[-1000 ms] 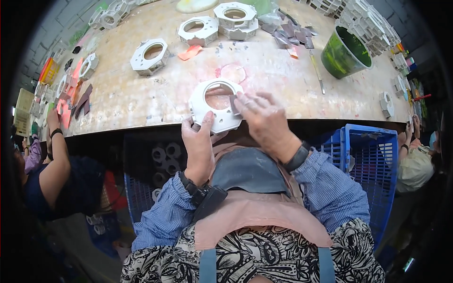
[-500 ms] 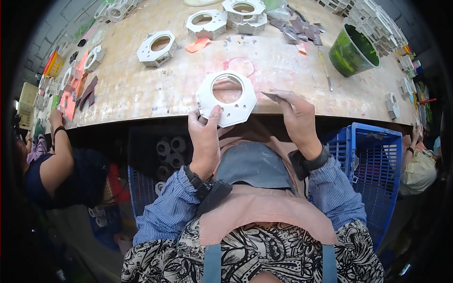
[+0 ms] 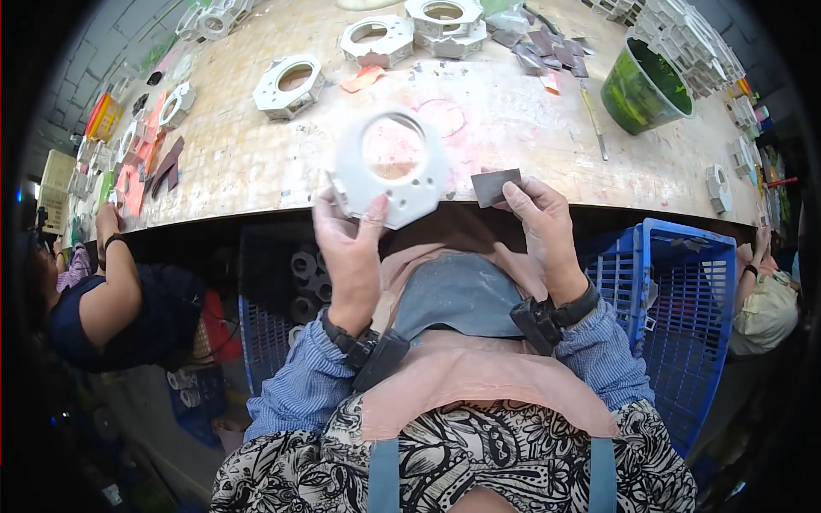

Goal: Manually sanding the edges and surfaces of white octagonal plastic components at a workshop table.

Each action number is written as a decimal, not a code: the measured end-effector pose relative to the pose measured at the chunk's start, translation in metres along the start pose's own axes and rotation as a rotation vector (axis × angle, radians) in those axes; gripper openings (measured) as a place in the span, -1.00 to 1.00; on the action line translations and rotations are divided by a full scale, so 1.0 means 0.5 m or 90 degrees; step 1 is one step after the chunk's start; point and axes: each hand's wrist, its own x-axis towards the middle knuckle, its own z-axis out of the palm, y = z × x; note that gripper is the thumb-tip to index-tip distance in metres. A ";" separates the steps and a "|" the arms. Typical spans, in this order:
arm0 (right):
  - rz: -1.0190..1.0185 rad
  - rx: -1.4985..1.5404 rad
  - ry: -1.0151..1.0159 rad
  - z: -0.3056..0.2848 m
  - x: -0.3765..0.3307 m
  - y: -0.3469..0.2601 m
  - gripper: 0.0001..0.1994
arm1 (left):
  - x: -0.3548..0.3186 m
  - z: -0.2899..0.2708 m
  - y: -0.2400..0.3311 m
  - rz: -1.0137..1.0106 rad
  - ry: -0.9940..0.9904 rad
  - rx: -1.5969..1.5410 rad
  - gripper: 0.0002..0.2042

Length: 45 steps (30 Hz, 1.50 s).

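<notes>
My left hand (image 3: 349, 248) is closed on a white octagonal frame (image 3: 351, 175) with a big round opening and small holes near one edge. The frame is tilted over the table's front edge and slightly smeared by motion. In my right hand (image 3: 543, 221) a small dark grey piece of sandpaper (image 3: 496, 187) is pinched between thumb and fingers, its flat face showing. The sandpaper is apart from the frame, to its right.
More white octagonal frames (image 3: 289, 85) stand across the wooden table (image 3: 231, 162). Behind lie grey sandpaper pieces (image 3: 547, 51); at right are a knife (image 3: 594, 124) and a green-stained tub (image 3: 647, 85). Blue crates (image 3: 684, 316) flank me below. Co-workers sit at left (image 3: 128, 299) and right (image 3: 761, 308).
My left hand has moved left with the frame, which has tilted. The sandpaper in my right hand has turned from nearly edge-on to show its flat face.
</notes>
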 end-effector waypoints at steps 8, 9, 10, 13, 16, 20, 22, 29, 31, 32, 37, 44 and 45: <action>-0.029 -0.080 0.041 -0.011 -0.001 -0.015 -0.78 | 0.033 -0.047 0.084 0.592 -0.100 0.647 -0.57; -0.024 -0.082 0.034 -0.006 0.001 -0.013 -0.77 | 0.035 -0.061 0.085 0.568 -0.173 0.698 -0.57; -0.027 -0.075 0.022 -0.004 0.001 -0.014 -0.77 | 0.036 -0.070 0.089 0.615 -0.220 0.742 -0.60; -0.022 -0.122 0.038 -0.010 0.000 -0.014 -0.71 | 0.015 -0.099 0.093 0.635 -0.212 0.775 -0.66; -0.026 -0.102 0.121 -0.057 -0.001 0.010 -0.64 | 0.017 -0.082 0.096 0.612 -0.184 0.717 -0.70; -0.025 -0.042 0.093 -0.087 -0.004 0.042 -0.74 | 0.018 -0.096 0.083 0.588 -0.191 0.680 -0.59; -0.029 -0.026 0.068 -0.071 -0.004 0.052 -0.77 | 0.015 -0.107 0.072 0.601 -0.128 0.657 -0.56; -0.050 -0.077 -0.005 -0.027 0.018 0.059 -0.81 | 0.017 -0.141 0.064 0.620 -0.159 0.715 -0.60; -0.035 -0.094 0.031 -0.024 0.018 0.065 -0.80 | 0.032 -0.148 0.058 0.603 -0.142 0.730 -0.64; -0.033 -0.107 0.043 -0.035 0.016 0.073 -0.78 | 0.036 -0.150 0.058 0.619 -0.174 0.757 -0.66; -0.036 -0.104 0.030 -0.031 0.018 0.075 -0.77 | 0.020 -0.150 0.046 0.620 -0.129 0.705 -0.63; -0.042 -0.149 0.064 -0.037 -0.005 0.047 -0.74 | 0.027 -0.128 0.050 0.426 0.031 0.457 -0.60; -0.046 -0.168 0.066 -0.033 -0.013 0.034 -0.73 | 0.029 -0.115 0.060 0.276 0.059 0.387 -0.64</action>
